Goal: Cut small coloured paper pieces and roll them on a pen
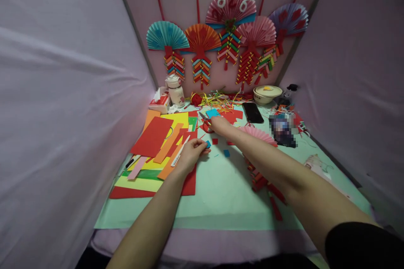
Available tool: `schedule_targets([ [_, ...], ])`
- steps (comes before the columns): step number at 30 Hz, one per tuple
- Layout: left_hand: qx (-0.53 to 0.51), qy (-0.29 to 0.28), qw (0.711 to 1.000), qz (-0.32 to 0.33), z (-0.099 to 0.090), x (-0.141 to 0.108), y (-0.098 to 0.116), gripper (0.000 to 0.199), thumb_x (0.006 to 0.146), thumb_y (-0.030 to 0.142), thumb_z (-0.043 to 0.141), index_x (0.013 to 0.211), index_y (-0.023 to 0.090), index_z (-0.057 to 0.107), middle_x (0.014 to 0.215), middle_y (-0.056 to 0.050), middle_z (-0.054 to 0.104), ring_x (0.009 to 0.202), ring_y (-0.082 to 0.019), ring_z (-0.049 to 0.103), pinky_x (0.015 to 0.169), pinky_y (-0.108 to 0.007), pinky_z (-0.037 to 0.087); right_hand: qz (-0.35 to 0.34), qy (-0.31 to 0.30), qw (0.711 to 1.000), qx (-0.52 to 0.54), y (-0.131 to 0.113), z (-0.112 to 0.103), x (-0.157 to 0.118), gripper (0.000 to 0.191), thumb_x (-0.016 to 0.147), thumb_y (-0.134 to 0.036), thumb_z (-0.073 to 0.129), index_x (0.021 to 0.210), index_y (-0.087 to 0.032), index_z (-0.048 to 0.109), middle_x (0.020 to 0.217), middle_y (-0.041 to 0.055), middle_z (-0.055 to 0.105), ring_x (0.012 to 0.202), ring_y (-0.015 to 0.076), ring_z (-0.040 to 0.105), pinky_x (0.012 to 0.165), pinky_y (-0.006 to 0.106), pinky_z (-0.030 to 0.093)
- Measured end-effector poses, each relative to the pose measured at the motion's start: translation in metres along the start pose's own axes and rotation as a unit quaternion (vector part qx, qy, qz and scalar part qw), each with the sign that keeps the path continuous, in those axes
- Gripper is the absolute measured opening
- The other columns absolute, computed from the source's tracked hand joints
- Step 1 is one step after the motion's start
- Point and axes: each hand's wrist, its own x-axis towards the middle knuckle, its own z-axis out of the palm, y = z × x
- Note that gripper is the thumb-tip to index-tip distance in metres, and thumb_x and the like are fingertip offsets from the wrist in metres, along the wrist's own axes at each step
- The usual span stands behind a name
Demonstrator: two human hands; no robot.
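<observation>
Apparently right hand point(220, 125) holds one scissors point(206, 126), left hand point(191, 154) one blue piece point(208, 144)

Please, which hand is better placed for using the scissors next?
Probably the right hand: it is at the red handles of the scissors, while the left hand pinches a small blue piece.

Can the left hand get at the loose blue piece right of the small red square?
Probably yes: the loose blue piece lies uncovered near the left hand, with nothing standing between them. That hand pinches another blue piece, though, so it may need freeing first.
</observation>
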Motion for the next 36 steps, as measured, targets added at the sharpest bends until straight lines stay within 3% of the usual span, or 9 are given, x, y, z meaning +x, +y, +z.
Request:
schedule_targets([
  [3, -0.016, -0.008, 1.0, -0.008, 0.003, -0.004, 0.002, 0.041, 0.057, 0.039, 0.086, 0.075, 0.016, 0.057, 0.065, 0.0, 0.066, 0.065, -0.012, 0.068, 0.066, -0.024, 0.054, -0.014, 0.049, 0.998, 0.04, 0.013, -0.004, -0.033, 0.026, 0.095, -0.03, 0.053, 0.107, -0.011, 0.066, 0.116, 0.018, 0.067, 0.108, 0.0268, 0.062, 0.085, 0.034, 0.045],
  [7, -0.016, -0.032, 0.999, -0.01, 0.009, -0.012, 0.001, 0.038, 0.057, 0.035, 0.086, 0.075, 0.016, 0.059, 0.065, 0.0, 0.067, 0.065, -0.013, 0.069, 0.062, -0.022, 0.05, -0.076, 0.032, 0.988, 0.128, 0.028, 0.01, -0.098, 0.018, 0.093, -0.028, 0.054, 0.096, -0.02, 0.07, 0.097, 0.0028, 0.074, 0.087, 0.0152, 0.066, 0.074, 0.023, 0.045],
  [11, 0.022, -0.06, 0.998, 0.016, 0.018, -0.023, 0.0, 0.028, 0.061, 0.028, 0.081, 0.074, 0.015, 0.06, 0.065, 0.001, 0.067, 0.064, -0.012, 0.066, 0.058, -0.02, 0.044, -0.061, 0.071, 0.928, 0.36, 0.032, 0.038, -0.138, 0.018, 0.087, -0.032, 0.059, 0.094, -0.017, 0.068, 0.092, 0.0043, 0.073, 0.084, 0.0174, 0.065, 0.074, 0.027, 0.046],
  [15, 0.051, -0.097, 0.993, 0.051, 0.023, -0.03, -0.002, 0.027, 0.066, 0.025, 0.077, 0.084, 0.017, 0.058, 0.068, 0.002, 0.066, 0.066, -0.012, 0.065, 0.063, -0.023, 0.045, -0.026, 0.097, 0.898, 0.429, 0.031, 0.049, -0.145, 0.021, 0.084, -0.038, 0.061, 0.085, -0.017, 0.066, 0.082, 0.0026, 0.068, 0.076, 0.017, 0.061, 0.068, 0.028, 0.044],
  [19, 0.077, -0.119, 0.988, 0.058, 0.026, -0.033, -0.006, 0.031, 0.068, 0.024, 0.075, 0.092, 0.018, 0.057, 0.073, 0.002, 0.065, 0.07, -0.012, 0.064, 0.065, -0.024, 0.046, -0.024, 0.064, 0.88, 0.469, 0.034, 0.05, -0.145, 0.019, 0.082, -0.037, 0.062, 0.079, -0.018, 0.062, 0.075, -0.0008, 0.062, 0.068, 0.0141, 0.054, 0.062, 0.026, 0.04],
  [25, 0.092, -0.126, 0.987, 0.04, 0.028, -0.036, -0.006, 0.031, 0.067, 0.021, 0.074, 0.093, 0.019, 0.058, 0.077, 0.001, 0.065, 0.069, -0.011, 0.061, 0.064, -0.024, 0.045, -0.006, 0.03, 0.872, 0.488, 0.036, 0.052, -0.149, 0.018, 0.083, -0.035, 0.057, 0.073, -0.02, 0.057, 0.067, -0.0037, 0.052, 0.06, 0.012, 0.045, 0.056, 0.025, 0.035],
  [30, 0.094, -0.109, 0.989, 0.022, 0.029, -0.038, -0.001, 0.026, 0.066, 0.022, 0.075, 0.088, 0.019, 0.062, 0.074, 0.0, 0.065, 0.068, -0.012, 0.06, 0.065, -0.025, 0.046, 0.014, 0.03, 0.859, 0.512, 0.038, 0.053, -0.147, 0.017, 0.083, -0.038, 0.056, 0.077, -0.022, 0.056, 0.067, -0.0026, 0.053, 0.061, 0.0146, 0.05, 0.055, 0.026, 0.038],
  [36, 0.108, -0.113, 0.987, 0.031, 0.027, -0.039, 0.003, 0.014, 0.068, 0.026, 0.073, 0.078, 0.018, 0.069, 0.075, -0.002, 0.068, 0.07, -0.014, 0.061, 0.067, -0.026, 0.045, 0.004, 0.032, 0.868, 0.496, 0.037, 0.054, -0.149, 0.016, 0.084, -0.038, 0.053, 0.078, -0.023, 0.056, 0.067, -0.0021, 0.053, 0.061, 0.0148, 0.048, 0.054, 0.025, 0.038],
])
